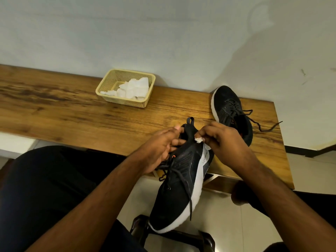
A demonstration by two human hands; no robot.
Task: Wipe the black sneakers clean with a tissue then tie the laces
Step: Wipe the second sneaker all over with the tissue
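cream basket (109, 82) holding crumpled white tissues (133, 88)

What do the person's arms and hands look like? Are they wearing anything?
Both arms are bare all the way up, with no sleeves showing. The left hand and right hand wear no gloves, and I see no rings, watch or bracelets. One short, pale fingernail shows.

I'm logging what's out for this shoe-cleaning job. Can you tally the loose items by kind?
Black sneakers: 2, one held in the hands, one on the wooden table
Baskets: 1, cream plastic basket on the table
Tissue: 2 lots, a small piece pinched in the right hand, crumpled tissues in the basket
Total: 5
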